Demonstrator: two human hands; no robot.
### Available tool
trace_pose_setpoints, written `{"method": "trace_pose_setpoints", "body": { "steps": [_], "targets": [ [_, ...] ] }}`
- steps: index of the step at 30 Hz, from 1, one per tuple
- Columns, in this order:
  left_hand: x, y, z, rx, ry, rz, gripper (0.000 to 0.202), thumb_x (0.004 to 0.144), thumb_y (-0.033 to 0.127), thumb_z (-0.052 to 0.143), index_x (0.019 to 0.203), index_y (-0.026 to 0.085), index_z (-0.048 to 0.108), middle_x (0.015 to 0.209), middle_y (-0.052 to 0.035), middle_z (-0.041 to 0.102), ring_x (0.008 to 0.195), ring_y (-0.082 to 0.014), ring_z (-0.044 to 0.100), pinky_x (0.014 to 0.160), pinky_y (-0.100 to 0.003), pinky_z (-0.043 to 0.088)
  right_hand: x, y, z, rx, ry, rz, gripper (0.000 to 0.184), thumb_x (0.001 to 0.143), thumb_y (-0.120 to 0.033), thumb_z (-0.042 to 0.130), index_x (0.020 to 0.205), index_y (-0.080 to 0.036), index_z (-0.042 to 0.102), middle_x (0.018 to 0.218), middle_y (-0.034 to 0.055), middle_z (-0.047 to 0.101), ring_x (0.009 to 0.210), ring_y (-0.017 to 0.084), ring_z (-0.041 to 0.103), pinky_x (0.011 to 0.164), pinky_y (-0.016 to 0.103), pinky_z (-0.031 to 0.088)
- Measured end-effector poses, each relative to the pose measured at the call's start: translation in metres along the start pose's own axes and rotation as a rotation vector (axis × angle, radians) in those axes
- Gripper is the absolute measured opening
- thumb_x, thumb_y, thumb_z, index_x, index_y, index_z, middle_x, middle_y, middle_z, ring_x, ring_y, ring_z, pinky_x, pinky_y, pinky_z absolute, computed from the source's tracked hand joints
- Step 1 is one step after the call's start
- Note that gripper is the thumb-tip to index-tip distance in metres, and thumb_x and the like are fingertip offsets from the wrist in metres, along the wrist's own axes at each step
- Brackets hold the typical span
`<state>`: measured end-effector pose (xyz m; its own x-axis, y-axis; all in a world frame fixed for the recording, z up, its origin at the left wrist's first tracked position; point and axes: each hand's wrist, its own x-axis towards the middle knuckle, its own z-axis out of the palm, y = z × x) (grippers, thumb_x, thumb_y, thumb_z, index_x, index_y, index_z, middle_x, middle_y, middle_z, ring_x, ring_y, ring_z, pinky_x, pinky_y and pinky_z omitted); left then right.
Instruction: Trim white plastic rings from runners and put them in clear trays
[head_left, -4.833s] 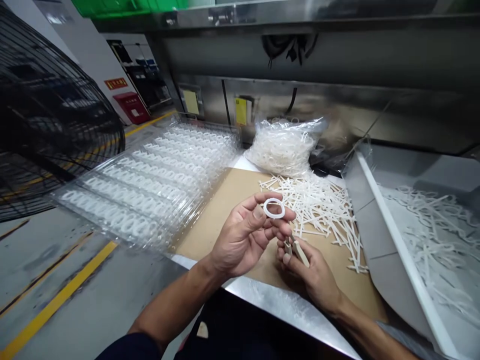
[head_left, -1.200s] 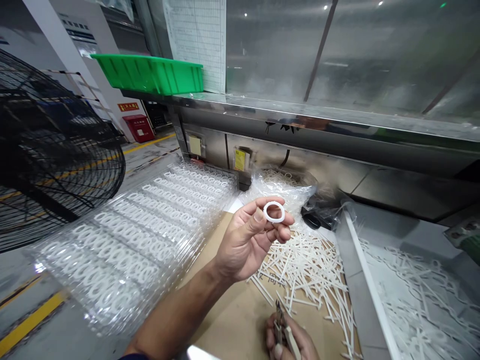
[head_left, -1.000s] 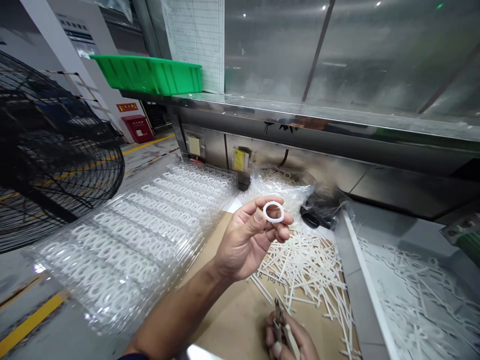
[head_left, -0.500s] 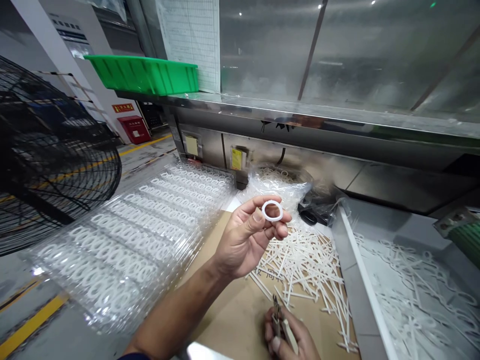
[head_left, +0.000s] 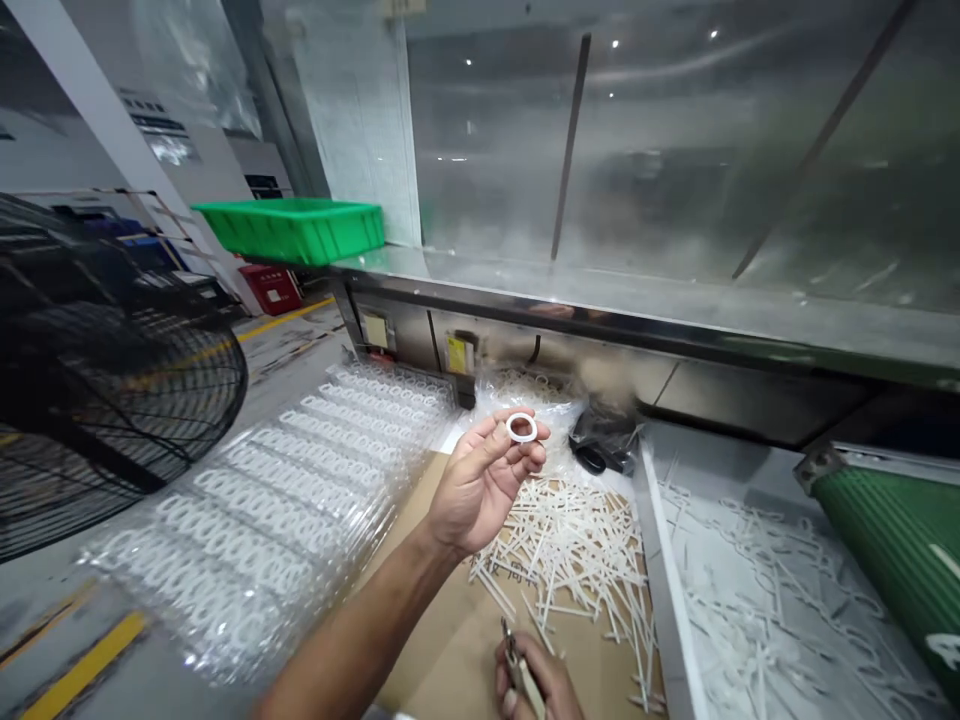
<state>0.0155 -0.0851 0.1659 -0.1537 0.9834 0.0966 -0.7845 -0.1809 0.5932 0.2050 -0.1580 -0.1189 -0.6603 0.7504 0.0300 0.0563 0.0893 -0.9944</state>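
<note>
My left hand is raised, pinching a white flat plastic ring between thumb and fingertips. Low in the frame, my right hand grips a small pair of side cutters with pale handles, and part of that hand is cut off by the bottom edge. Both hands are over a brown cardboard sheet. Beyond and right of them lies a loose pile of white plastic runner sticks. A clear bag of white rings stands behind the pile.
Stacked clear trays of white rings lie left of the cardboard. A grey bin of white scrap sits right, and a black fan stands far left. A green tray rests on a steel shelf. A green belt shows at right.
My view has tilted up and swung slightly, so more of the shelf and the green belt show. The ring stays in my left hand, and the cutters stay in my right.
</note>
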Motion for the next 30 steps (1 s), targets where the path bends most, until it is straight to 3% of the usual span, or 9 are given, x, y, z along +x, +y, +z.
{"method": "trace_pose_setpoints", "body": {
  "steps": [8, 13, 17, 22, 24, 30],
  "targets": [
    [-0.003, 0.07, 0.11, 0.03, 0.065, 0.073, 0.04, 0.073, 0.016, 0.092, 0.107, 0.014, 0.07, 0.099, -0.0094, 0.078, 0.078, -0.0121, 0.075, 0.077, -0.019, 0.061, 0.003, -0.076, 0.014, -0.048, 0.152, 0.003, 0.037, 0.092, -0.054, 0.067, 0.101, -0.019, 0.076, 0.096, 0.01, 0.079, 0.091, 0.029, 0.075, 0.085, 0.04, 0.059],
    [-0.027, 0.104, 0.152, 0.024, 0.069, 0.087, 0.042, 0.07, 0.016, 0.094, 0.105, 0.015, 0.07, 0.101, -0.0077, 0.077, 0.081, -0.0118, 0.075, 0.078, -0.018, 0.061, -0.031, -0.102, 0.031, -0.085, 0.238, 0.123, 0.044, 0.099, -0.057, 0.065, 0.107, -0.015, 0.073, 0.096, 0.0058, 0.077, 0.087, 0.021, 0.074, 0.084, 0.041, 0.06],
    [-0.044, 0.12, 0.165, 0.005, 0.058, 0.077, 0.04, 0.073, 0.019, 0.093, 0.107, 0.017, 0.071, 0.1, -0.0047, 0.075, 0.082, -0.0115, 0.075, 0.08, -0.019, 0.061, -0.069, -0.106, 0.033, -0.119, 0.353, 0.244, 0.057, 0.089, -0.073, 0.065, 0.096, -0.018, 0.076, 0.086, 0.0085, 0.079, 0.085, 0.028, 0.076, 0.077, 0.037, 0.061],
    [-0.05, 0.129, 0.164, -0.043, -0.008, 0.02, 0.036, 0.078, 0.027, 0.093, 0.104, 0.016, 0.071, 0.096, -0.0052, 0.075, 0.079, -0.0124, 0.076, 0.076, -0.019, 0.062, -0.099, -0.098, 0.02, -0.167, 0.467, 0.386, 0.062, 0.079, -0.082, 0.066, 0.086, -0.021, 0.077, 0.078, 0.0078, 0.078, 0.085, 0.034, 0.077, 0.072, 0.036, 0.06],
    [-0.049, 0.133, 0.161, -0.059, -0.051, 0.012, 0.033, 0.08, 0.028, 0.091, 0.105, 0.016, 0.073, 0.096, -0.0056, 0.076, 0.078, -0.0125, 0.077, 0.074, -0.019, 0.061, -0.103, -0.092, 0.014, -0.18, 0.491, 0.43, 0.058, 0.083, -0.077, 0.068, 0.089, -0.02, 0.078, 0.083, 0.0071, 0.079, 0.088, 0.033, 0.077, 0.077, 0.037, 0.061],
    [-0.041, 0.146, 0.152, -0.072, -0.097, -0.013, 0.029, 0.084, 0.029, 0.088, 0.105, 0.016, 0.073, 0.097, -0.0055, 0.075, 0.08, -0.0131, 0.076, 0.076, -0.021, 0.061, -0.1, -0.071, 0.007, -0.19, 0.502, 0.551, 0.027, 0.102, -0.039, 0.069, 0.115, -0.014, 0.071, 0.114, 0.007, 0.075, 0.102, 0.024, 0.074, 0.092, 0.045, 0.062]
  ]
}}
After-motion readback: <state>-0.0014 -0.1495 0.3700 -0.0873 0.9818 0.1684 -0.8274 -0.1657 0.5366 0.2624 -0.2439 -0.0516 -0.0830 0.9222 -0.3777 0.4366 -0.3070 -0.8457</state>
